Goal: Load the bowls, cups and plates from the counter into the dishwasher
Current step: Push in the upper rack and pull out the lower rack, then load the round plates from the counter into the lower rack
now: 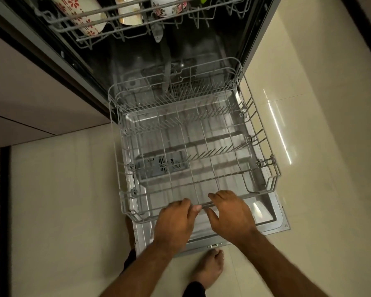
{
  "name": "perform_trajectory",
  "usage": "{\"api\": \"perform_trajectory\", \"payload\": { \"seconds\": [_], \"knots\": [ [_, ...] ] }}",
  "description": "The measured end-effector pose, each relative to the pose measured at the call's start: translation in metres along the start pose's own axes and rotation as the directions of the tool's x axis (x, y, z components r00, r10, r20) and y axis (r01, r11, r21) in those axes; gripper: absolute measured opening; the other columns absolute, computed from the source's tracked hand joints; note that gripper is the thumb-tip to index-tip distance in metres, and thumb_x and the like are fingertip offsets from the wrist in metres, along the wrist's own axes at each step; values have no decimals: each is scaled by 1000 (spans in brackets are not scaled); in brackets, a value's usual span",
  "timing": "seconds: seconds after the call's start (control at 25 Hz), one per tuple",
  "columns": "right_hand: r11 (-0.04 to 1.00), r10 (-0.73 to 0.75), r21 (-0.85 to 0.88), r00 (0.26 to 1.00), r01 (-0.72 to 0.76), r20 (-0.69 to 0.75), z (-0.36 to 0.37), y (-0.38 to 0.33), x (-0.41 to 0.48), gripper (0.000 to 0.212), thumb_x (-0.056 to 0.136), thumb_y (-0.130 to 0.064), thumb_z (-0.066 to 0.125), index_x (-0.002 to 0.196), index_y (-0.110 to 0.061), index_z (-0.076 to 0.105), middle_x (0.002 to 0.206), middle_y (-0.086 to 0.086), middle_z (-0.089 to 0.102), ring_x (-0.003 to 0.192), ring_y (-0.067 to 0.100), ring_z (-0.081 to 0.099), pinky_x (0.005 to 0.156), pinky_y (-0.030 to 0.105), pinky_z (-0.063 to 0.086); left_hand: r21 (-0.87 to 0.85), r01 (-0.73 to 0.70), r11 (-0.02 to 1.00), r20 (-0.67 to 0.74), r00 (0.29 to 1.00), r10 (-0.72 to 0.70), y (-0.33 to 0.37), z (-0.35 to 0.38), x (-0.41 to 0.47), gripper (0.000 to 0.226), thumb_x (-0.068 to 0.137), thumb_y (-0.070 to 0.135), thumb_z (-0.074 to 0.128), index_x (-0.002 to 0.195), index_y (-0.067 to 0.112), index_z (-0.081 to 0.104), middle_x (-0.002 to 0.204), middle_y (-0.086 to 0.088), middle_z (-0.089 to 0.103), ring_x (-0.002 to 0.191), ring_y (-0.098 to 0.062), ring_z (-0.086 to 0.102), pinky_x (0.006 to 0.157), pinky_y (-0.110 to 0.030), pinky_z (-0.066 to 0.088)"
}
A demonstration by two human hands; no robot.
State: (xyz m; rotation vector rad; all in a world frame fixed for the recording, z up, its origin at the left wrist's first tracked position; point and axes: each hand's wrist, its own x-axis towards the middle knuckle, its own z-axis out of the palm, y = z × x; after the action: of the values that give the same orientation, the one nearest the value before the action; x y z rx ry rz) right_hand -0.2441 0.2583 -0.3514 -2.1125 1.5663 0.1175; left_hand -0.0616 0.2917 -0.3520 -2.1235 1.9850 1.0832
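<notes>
The dishwasher stands open with its door (272, 219) folded down flat. Its grey lower rack (263, 159) is pulled out over the door and holds no dishes. My left hand (176, 221) and my right hand (231, 213) both grip the rack's front rail, fingers curled over the wire. Above, the upper rack (90, 37) carries a white cup with red flowers (77, 13), a cream cup (129, 11) and a floral bowl (169, 7), all lying tilted.
Cream floor tiles (308, 125) surround the door. Cabinet fronts (30, 99) run along the left. My bare foot (210, 269) stands just in front of the door's edge. A detergent compartment (161, 163) shows through the rack.
</notes>
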Motion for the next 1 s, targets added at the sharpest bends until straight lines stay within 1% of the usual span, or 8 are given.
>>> {"api": "perform_trajectory", "payload": {
  "seconds": [0.08,0.16,0.24,0.32,0.52,0.68,0.88,1.0],
  "knots": [
    [1000,-7,1,1000,7,-10,-8,-2,6,54,90,-54,55,129,-17,64,121,1,69,113,20,63,94,39,54,-42,-12,999,-46,999,10,0,-10,11,55,103,63,20,113,26,59,102,4,69,98,-20,64,84,-39,50],
    [1000,-3,7,999,4,-34,-22,-4,18,63,92,-61,48,137,-17,56,133,3,63,126,22,56,104,43,48,-54,-26,998,-126,992,19,0,-26,27,60,103,62,20,138,26,52,132,-3,65,124,-24,59,101,-45,48],
    [1000,-3,0,998,3,-69,-42,-11,36,67,95,-62,44,144,-16,47,145,6,54,138,24,46,112,45,41,-29,-10,1000,-177,984,4,3,-52,43,67,104,62,20,158,24,33,159,-6,43,148,-26,38,118,-50,35],
    [1000,4,0,995,-4,-99,-71,-24,53,69,98,-61,44,150,-16,37,154,7,44,146,25,36,117,46,34,-15,14,1000,-214,977,-16,13,-86,51,72,103,63,19,164,24,17,169,-5,24,157,-26,20,124,-51,22],
    [999,-40,-14,975,38,-217,-175,-79,63,76,98,-63,43,156,-18,24,161,6,32,150,24,28,119,45,31,-40,-23,999,-342,940,8,36,-176,28,76,102,68,10,165,27,1,173,-1,8,160,-24,4,127,-55,16],
    [995,-102,-34,957,96,-273,-257,-138,37,77,99,-59,45,159,-18,17,167,4,18,154,21,16,122,39,14,-21,-25,999,-458,889,13,57,-259,-29,73,105,66,17,164,29,-3,173,6,0,159,-17,-4,129,-48,10],
    [975,-215,-39,893,218,-395,-362,-236,-14,80,97,-60,47,159,-16,22,166,7,23,154,23,18,123,44,24,-34,-48,998,-619,785,17,75,-395,-126,77,102,71,17,163,33,-9,172,10,-6,158,-11,-12,128,-39,-1],
    [951,-298,-60,846,304,-442,-418,-305,-49,81,97,-60,50,159,-19,18,166,6,20,154,23,15,122,46,27,-22,-43,999,-689,724,16,74,-468,-194,79,100,74,15,163,31,-6,173,7,-3,158,-13,-9,128,-42,2]
  ]
}}
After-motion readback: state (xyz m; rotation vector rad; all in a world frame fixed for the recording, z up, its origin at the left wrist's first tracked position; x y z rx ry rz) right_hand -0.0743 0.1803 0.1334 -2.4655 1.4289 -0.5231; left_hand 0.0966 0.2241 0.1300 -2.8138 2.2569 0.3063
